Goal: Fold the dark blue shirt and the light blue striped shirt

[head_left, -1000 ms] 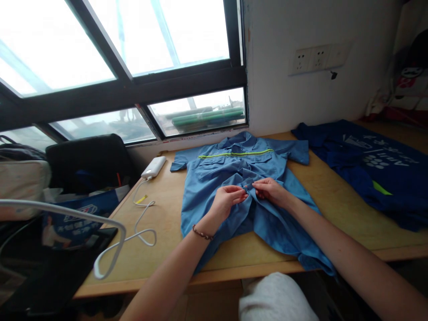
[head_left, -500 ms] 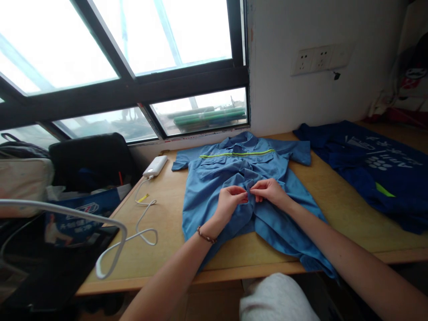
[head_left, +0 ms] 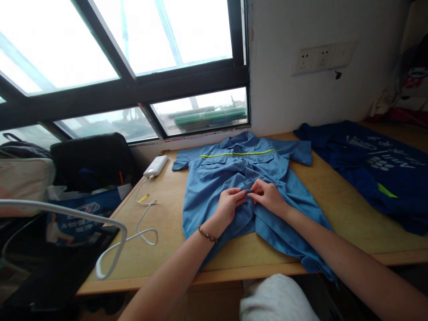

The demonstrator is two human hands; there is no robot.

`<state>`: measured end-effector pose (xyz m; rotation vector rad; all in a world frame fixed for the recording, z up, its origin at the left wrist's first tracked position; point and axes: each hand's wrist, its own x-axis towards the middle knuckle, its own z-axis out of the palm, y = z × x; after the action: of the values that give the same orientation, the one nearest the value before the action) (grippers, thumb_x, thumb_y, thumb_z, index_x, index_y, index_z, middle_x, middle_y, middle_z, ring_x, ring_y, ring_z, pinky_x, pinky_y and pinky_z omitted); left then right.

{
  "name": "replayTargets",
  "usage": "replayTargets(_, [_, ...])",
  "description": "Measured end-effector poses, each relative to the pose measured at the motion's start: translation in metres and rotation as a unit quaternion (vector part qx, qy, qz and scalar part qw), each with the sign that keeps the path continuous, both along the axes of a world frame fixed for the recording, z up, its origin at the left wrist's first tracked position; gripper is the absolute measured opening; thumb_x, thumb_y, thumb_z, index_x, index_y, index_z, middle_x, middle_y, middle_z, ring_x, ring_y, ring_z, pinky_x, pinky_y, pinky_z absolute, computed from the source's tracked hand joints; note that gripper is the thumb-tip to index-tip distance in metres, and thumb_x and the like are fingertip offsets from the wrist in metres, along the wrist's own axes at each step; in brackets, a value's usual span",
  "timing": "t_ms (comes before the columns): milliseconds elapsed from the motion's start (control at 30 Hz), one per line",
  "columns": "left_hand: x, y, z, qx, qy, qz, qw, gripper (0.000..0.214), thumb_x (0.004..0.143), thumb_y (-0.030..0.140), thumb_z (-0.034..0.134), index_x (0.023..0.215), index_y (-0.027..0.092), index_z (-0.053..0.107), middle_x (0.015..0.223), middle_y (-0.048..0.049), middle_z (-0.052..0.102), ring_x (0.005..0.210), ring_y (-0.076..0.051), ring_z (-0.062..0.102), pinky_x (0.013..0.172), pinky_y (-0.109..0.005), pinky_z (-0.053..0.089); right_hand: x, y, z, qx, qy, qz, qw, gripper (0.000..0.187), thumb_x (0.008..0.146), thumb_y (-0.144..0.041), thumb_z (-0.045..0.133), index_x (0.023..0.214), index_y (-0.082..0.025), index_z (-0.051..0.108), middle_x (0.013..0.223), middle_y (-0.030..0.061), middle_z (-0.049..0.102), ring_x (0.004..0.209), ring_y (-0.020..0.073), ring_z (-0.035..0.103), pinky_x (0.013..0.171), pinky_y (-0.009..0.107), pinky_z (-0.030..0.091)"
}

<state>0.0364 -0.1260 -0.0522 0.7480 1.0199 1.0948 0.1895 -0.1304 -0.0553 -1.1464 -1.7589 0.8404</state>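
Note:
A light blue short-sleeved work shirt [head_left: 207, 191] with a yellow-green chest stripe lies front up on the wooden table [head_left: 160, 254], collar toward the window. My left hand [head_left: 229, 205] pinches the shirt's front edge between thumb and fingers, at the middle below the chest pockets. Right beside it, my right hand [head_left: 267, 196] pinches the same edge, and the fingertips of both hands nearly meet. The fabric between them is raised in a small fold. Whether a button is between the fingers is too small to tell. The shirt's lower right corner hangs over the table's front edge.
A dark blue garment [head_left: 364, 165] with white print lies on the right. On the left are a white power bank [head_left: 155, 166] and its looping white cable [head_left: 147, 236]. Bags [head_left: 26, 178] and a black chair back [head_left: 93, 156] stand beyond the table's left edge.
The fingers of both hands have shifted on the shirt's front edge. My right hand has turned, its fingers now bent more downward, and the pinched fold lies flatter.

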Motion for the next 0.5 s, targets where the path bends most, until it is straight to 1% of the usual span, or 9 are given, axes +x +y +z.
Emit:
replayTargets(67, [-0.0005,0.0010,-0.0010,-0.008,-0.018,-0.012,1.000,0.029,0.049,0.013,0.076,0.070,0.010,0.056,0.062,-0.0020,0.059,0.057,-0.010,0.058,0.060,-0.023,0.047,-0.0001,0.0001,0.0005,-0.009,0.014,0.013,1.000,0.022,0.072,-0.038,0.060,0.078,-0.020,0.047,0.053,-0.0035,0.058,0.051,0.0142,0.059,0.054,0.026,0.046])
replayTargets(167, [-0.0005,0.0012,-0.0012,0.003,-0.034,-0.030,0.999,0.028,0.050,0.010,0.073,0.071,0.010,0.055,0.065,-0.0022,0.059,0.056,-0.009,0.057,0.058,-0.020,0.045,-0.0006,-0.0004,0.0005,-0.027,0.038,0.035,0.998,0.025,0.071,-0.040,0.060,0.078,-0.020,0.045,0.053,-0.0035,0.059,0.051,0.0143,0.059,0.053,0.025,0.045])
replayTargets(333, [0.0005,0.0009,-0.0025,0.034,-0.045,-0.023,0.998,0.037,0.050,0.009,0.072,0.079,0.015,0.050,0.059,0.0028,0.056,0.053,-0.008,0.054,0.053,-0.017,0.041,-0.0023,-0.0014,0.0012,-0.038,0.050,0.056,0.996,0.027,0.074,-0.045,0.056,0.071,-0.020,0.046,0.052,-0.0026,0.058,0.049,0.0126,0.056,0.051,0.024,0.043])
replayTargets(433, [-0.0004,0.0024,-0.0054,0.070,-0.036,-0.053,0.996,0.035,0.053,0.011,0.071,0.079,0.015,0.048,0.055,0.0048,0.053,0.048,-0.006,0.050,0.048,-0.015,0.036,-0.0030,0.0002,0.0017,-0.046,0.065,0.062,0.995,0.030,0.077,-0.047,0.050,0.066,-0.018,0.049,0.049,-0.0020,0.056,0.045,0.0103,0.051,0.048,0.022,0.039])
replayTargets(500, [-0.0016,0.0036,-0.0069,0.094,-0.030,-0.078,0.992,0.033,0.056,0.013,0.071,0.079,0.015,0.048,0.055,0.0046,0.053,0.048,-0.005,0.050,0.047,-0.014,0.034,-0.0026,0.0023,0.0015,-0.073,0.092,0.076,0.990,0.035,0.078,-0.048,0.048,0.061,-0.017,0.049,0.047,-0.0013,0.055,0.042,0.0090,0.048,0.045,0.021,0.037])
